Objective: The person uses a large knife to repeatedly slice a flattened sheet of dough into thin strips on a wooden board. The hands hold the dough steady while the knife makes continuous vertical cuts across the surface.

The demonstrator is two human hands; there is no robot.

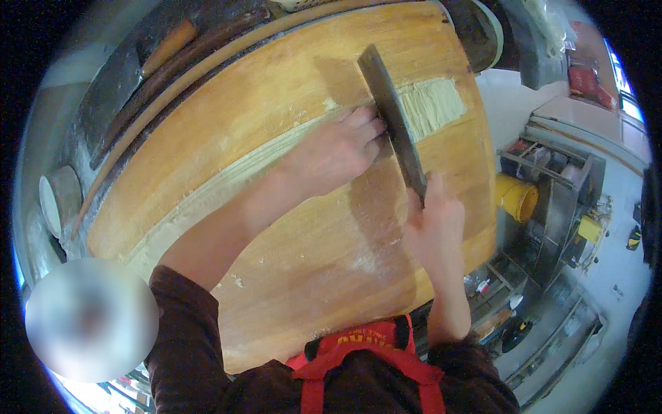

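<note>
A long folded strip of pale dough (238, 169) runs diagonally over the floured wooden board (303, 276). My left hand (341, 148) presses on its right end with curled fingers, the knuckles close against the flat of a broad cleaver (394, 121). Gripped by its handle in my right hand (438, 217), the cleaver stands edge down across the strip. To the right of the blade lie thin cut noodles (436, 107), side by side in a flat row. My left hand hides part of the dough, and the cutting edge cannot be seen clearly.
Along the board's far edge lies a long thin wooden rolling pin (165, 93). Beyond it is a tool with a wooden handle (169, 47). A pale round container (52, 203) stands at far left. A yellow bucket (517, 198) and metal shelving (552, 228) are on the right.
</note>
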